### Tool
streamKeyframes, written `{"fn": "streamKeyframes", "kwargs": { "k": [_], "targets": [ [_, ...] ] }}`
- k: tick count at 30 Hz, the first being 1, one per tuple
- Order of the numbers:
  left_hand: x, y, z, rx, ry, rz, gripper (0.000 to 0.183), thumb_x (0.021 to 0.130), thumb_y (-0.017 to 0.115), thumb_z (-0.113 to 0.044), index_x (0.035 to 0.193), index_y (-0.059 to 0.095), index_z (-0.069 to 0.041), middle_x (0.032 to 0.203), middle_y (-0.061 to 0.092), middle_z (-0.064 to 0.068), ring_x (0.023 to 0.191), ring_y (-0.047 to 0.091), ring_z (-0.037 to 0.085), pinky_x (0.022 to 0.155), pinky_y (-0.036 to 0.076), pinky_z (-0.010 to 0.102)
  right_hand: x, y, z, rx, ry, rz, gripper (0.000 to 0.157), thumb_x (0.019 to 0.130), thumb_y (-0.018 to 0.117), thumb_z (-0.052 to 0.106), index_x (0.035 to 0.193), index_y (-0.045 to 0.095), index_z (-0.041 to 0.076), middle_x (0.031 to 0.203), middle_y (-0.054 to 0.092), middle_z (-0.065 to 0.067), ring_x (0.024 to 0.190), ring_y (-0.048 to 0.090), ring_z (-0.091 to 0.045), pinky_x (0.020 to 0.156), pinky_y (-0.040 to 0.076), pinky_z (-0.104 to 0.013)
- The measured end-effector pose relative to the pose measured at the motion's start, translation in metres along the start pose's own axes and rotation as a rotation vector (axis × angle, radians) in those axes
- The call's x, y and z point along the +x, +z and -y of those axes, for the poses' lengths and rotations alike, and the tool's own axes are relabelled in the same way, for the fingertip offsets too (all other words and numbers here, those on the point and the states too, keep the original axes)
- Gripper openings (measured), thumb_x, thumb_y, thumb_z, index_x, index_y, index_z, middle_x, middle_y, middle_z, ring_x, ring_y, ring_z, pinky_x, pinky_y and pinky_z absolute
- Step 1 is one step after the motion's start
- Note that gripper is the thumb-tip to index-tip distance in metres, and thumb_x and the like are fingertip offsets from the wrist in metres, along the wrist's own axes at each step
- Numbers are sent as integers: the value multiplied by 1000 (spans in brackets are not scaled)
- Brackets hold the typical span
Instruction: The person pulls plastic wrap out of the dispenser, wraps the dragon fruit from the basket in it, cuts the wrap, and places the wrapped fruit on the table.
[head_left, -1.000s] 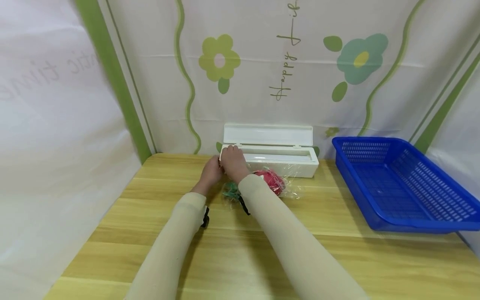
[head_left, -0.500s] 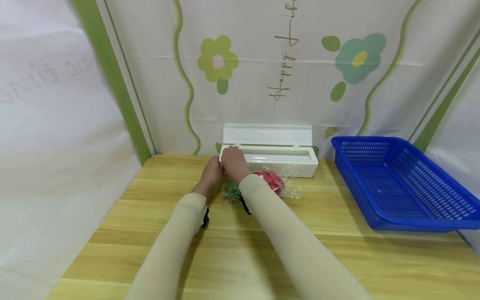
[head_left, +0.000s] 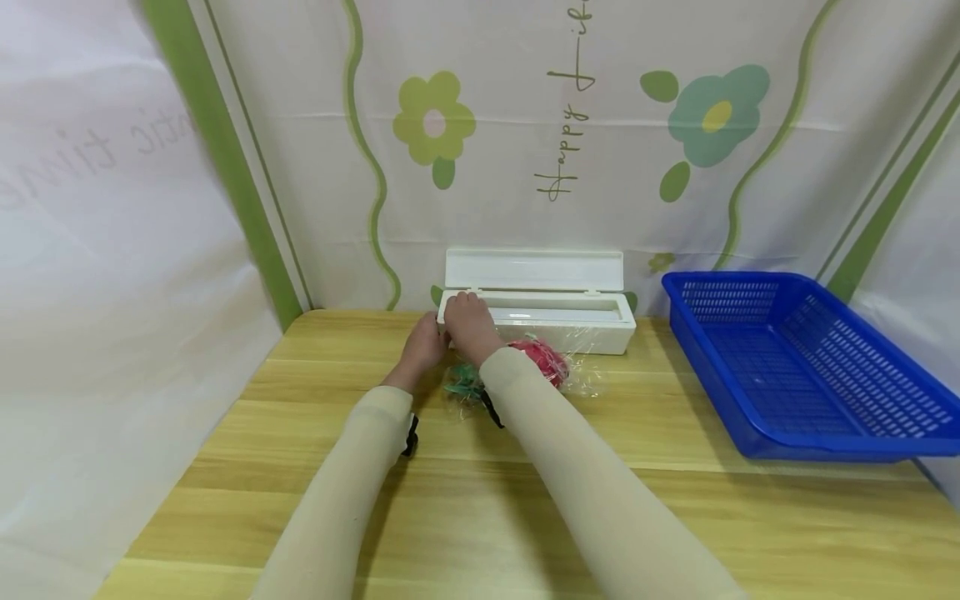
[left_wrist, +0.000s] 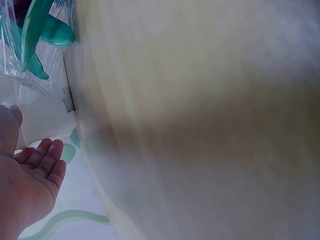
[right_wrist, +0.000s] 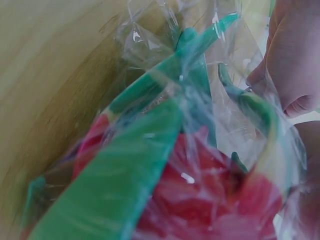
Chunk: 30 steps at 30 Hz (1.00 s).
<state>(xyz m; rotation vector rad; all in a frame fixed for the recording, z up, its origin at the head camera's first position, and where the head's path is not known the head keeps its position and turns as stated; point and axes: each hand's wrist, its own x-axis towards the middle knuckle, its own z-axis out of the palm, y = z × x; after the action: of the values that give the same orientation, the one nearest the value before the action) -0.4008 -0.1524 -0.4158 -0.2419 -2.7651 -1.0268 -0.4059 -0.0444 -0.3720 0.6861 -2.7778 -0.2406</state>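
Note:
A long white lidded box (head_left: 555, 337) stands at the back of the table, lid raised; a pale roll-like piece lies inside. My left hand (head_left: 423, 343) is at its left end. In the left wrist view the left hand (left_wrist: 35, 185) has loosely bent fingers beside the box's end, nothing visible between them. My right hand (head_left: 468, 325) lies over the box's left front corner, fingers bent down. In the right wrist view the right hand (right_wrist: 295, 60) is near clear film; its fingertips are largely hidden. A red fruit-like object with green pointed leaves (head_left: 543, 360), wrapped in clear film, lies before the box, partly behind my right sleeve.
A blue plastic basket (head_left: 757, 417) with perforated walls stands to the right on the wooden table (head_left: 450, 517). A printed white curtain (head_left: 517, 208) hangs directly behind the box. Loose clear film (head_left: 588, 375) spreads around the red object.
The head view has shifted slightly. Both hands stay at the box's left end, and the box, wrapped object and basket keep their places.

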Motion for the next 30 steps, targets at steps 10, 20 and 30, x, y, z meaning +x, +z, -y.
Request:
{"fn": "streamKeyframes", "kwargs": {
  "k": [10, 20, 30],
  "targets": [
    [0, 4, -4, -4, 0, 4, 32, 92, 46, -22, 116, 47, -1, 108, 52, 12, 99, 50, 25, 84, 41, 38, -4, -2, -9, -44, 4, 24, 35, 86, 57, 29, 104, 53, 0, 93, 51, -10, 84, 47, -21, 74, 45, -33],
    [-6, -3, -4, -68, -8, -17, 35, 91, 49, -24, 116, 46, -1, 108, 52, 11, 99, 50, 25, 85, 41, 39, -11, -8, -24, -85, 4, 55, 24, 88, 53, 16, 108, 53, 1, 101, 53, -11, 92, 50, -24, 77, 46, -34],
    [-7, -1, -7, -68, -25, 10, 36, 91, 49, -23, 117, 44, 2, 108, 51, 14, 99, 50, 27, 85, 41, 40, -16, -8, -32, -76, -9, 79, 24, 89, 53, 14, 109, 55, 2, 101, 55, -11, 92, 51, -23, 77, 46, -33]
  ]
}}
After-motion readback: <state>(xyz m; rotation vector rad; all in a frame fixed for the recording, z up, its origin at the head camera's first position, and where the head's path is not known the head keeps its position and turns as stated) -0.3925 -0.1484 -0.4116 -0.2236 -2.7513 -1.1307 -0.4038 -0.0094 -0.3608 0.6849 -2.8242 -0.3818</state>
